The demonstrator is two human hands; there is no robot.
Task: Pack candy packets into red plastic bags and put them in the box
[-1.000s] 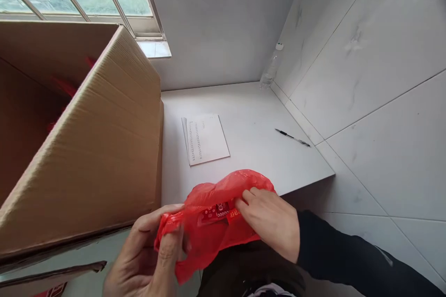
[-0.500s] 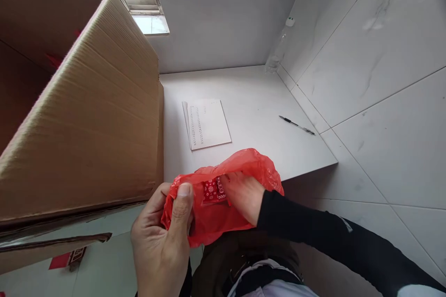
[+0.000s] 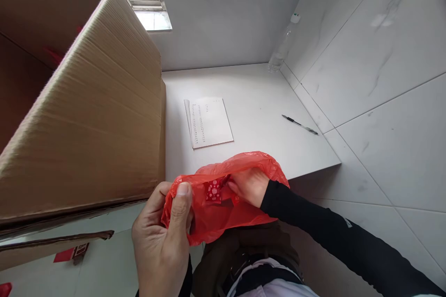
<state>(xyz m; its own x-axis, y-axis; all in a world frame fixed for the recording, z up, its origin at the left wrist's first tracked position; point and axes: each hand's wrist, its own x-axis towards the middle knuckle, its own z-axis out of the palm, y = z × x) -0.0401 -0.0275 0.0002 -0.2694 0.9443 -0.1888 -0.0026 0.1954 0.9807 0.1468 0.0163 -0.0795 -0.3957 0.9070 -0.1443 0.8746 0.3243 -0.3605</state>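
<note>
A thin red plastic bag [image 3: 216,227] hangs open-mouthed at the table's near edge. My left hand [image 3: 163,232] is closed on its left rim, thumb on top. My right hand [image 3: 249,184] reaches inside, its fingertips closed at the edge of a small dark-red packet; the bag and the hand hide part of this grip. Left of those fingertips, another small red packet [image 3: 213,191] with a white pattern lies in the bag. Yellowish print shows on something red below the fingers.
A large open cardboard box [image 3: 114,102] stands at the left, with red material inside. On the white table [image 3: 251,88] lie an open notebook [image 3: 214,123] and a pen [image 3: 298,124]. A clear bottle [image 3: 281,46] stands in the back corner against the tiled wall [image 3: 393,55].
My right hand has shifted slightly up and right inside the bag, and one patterned packet now shows apart from the fingers. My left hand keeps its hold on the rim.
</note>
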